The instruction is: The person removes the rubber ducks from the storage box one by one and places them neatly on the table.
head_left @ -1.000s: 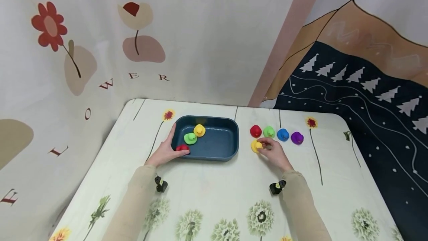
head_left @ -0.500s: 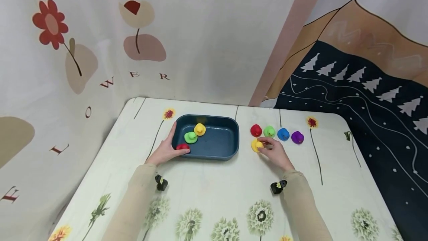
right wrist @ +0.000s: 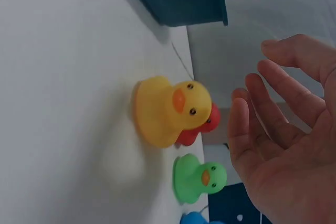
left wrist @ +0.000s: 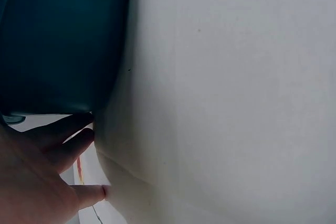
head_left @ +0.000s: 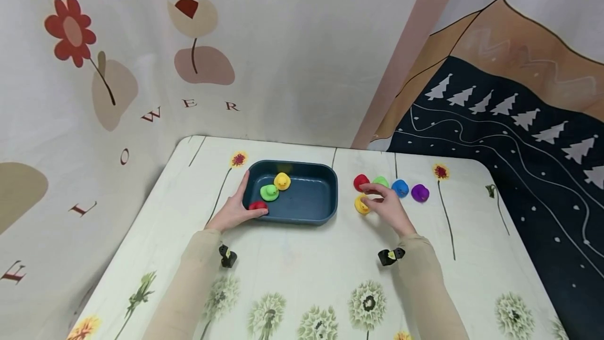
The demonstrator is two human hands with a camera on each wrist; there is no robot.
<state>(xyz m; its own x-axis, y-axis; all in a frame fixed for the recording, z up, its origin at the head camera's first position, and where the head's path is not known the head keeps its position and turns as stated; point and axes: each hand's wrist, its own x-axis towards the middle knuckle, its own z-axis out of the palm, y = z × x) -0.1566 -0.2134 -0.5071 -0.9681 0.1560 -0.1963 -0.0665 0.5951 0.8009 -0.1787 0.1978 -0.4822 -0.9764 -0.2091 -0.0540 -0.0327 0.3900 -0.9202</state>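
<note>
One left hand (head_left: 233,214): fingers grasping blue tray (head_left: 306,201), frame centre.
Right hand (head_left: 388,211): fingers released beside yellow duck (head_left: 360,205), right of frame centre.

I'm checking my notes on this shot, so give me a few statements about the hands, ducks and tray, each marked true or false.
1. The left hand touches the dark blue tray. True.
2. The right hand grips the purple duck. False: this hand holds nothing; the loose yellow duck stands clear of it.
3. A green duck sits in the tray. True.
4. Nothing red is in the tray. False: a red toy sits there, partly hidden by the left hand.
</note>
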